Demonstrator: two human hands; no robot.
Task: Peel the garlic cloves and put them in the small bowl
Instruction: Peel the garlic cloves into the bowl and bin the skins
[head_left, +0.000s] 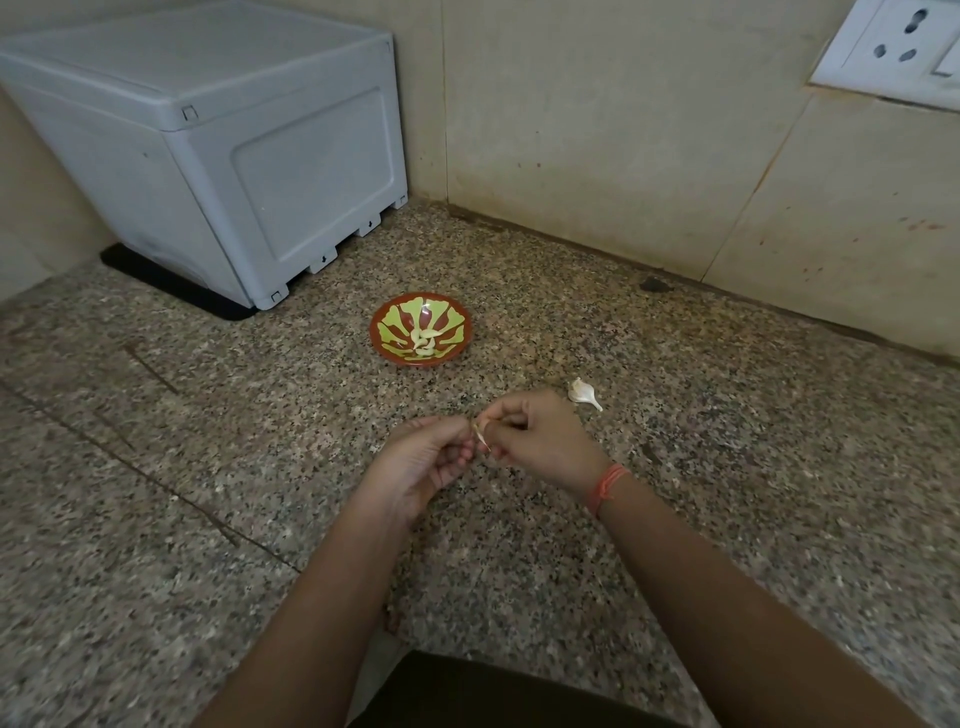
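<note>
While peeled cloves (423, 343) lie in the centre bowl (387, 317), left hand (426, 462) and right hand (540, 441) pinch a clove (480, 434); one unpeeled clove (584, 393) waits.

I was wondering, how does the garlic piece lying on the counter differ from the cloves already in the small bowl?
The garlic piece has white papery skin and a pointed tail; the cloves in the small bowl look bare and yellowish. The piece lies alone on the counter near the right hand; the cloves sit together inside the bowl. Both lie untouched.
</note>
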